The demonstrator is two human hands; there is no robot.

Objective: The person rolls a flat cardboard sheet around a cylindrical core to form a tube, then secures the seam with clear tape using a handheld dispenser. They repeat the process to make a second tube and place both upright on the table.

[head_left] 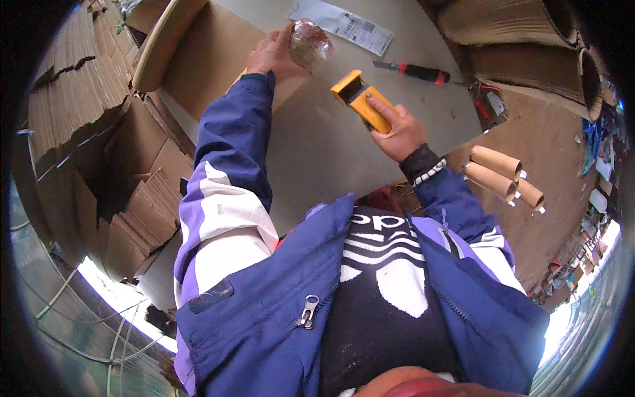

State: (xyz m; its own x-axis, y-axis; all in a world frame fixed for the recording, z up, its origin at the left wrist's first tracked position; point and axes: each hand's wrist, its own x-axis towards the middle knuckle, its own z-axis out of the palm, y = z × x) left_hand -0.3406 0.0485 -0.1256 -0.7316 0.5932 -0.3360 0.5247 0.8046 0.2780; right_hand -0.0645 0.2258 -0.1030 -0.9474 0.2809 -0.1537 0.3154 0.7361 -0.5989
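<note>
At the top centre, my left hand [274, 53] is closed around the side of a shiny, see-through roll [309, 45] that looks like clear packing tape. My right hand [398, 132] grips a yellow handheld tool [370, 109] with a dark opening at its head; its exact kind is unclear. The tool's head points up and left toward the roll, with a gap between them. A knife with a red and black handle [423, 73] lies right of the tool, blade pointing left. Beyond the roll, a white printed label sheet [340, 28] lies flat on the grey table [311, 145].
A cardboard piece [208, 56] lies beside my left forearm. Stacked flattened cardboard [73, 109] fills the left side. Large cardboard rolls [529, 76] stand at the upper right. Several small cardboard tubes [493, 178] are beyond the table's right edge, above the brown floor [549, 139].
</note>
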